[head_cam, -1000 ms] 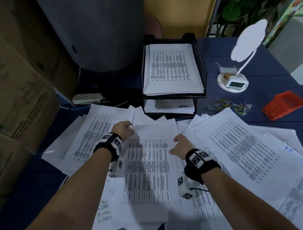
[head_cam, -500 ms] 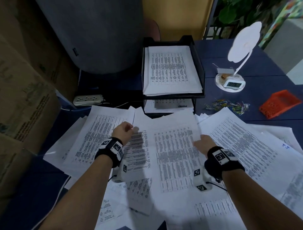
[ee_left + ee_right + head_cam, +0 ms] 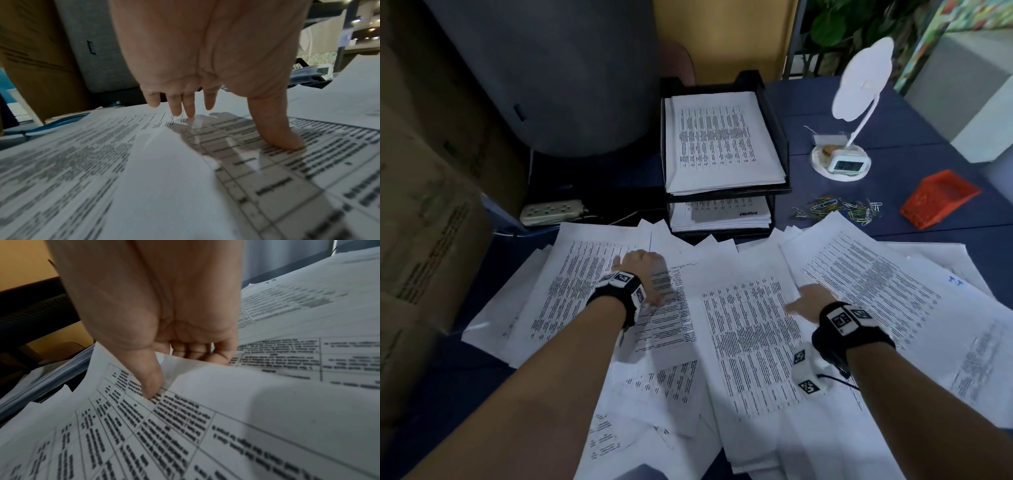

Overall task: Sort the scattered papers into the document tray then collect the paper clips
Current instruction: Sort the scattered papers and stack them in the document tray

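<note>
A dark blue worktop (image 3: 945, 113) is seen, its near half covered by scattered papers (image 3: 876, 284) overlapping in loose layers. At the far edge, near the middle, a black two-tier document tray (image 3: 777, 120) is stood, with printed sheets stacked in both tiers. Just right of the tray's front, the paper clips (image 3: 839, 209) are strewn in a coloured heap, apart from an orange basket (image 3: 938, 198) nearer the right edge. A white desk clock (image 3: 847, 164) with a flower-shaped lamp is placed behind the clips. At the left edge, cardboard boxes (image 3: 421, 205), a grey upholstered seat back (image 3: 558, 75) and a power strip (image 3: 551, 210) are found.

From the head view, the left hand (image 3: 642, 270) is laid on the papers left of centre and the right hand (image 3: 808, 301) at a sheet's edge. Only the left wrist view shows the fingers (image 3: 191, 105) held straight, the thumb pressed flat on print. Only the right wrist view shows a lifted sheet (image 3: 205, 402) pinched between thumb and curled fingers (image 3: 193, 352).
</note>
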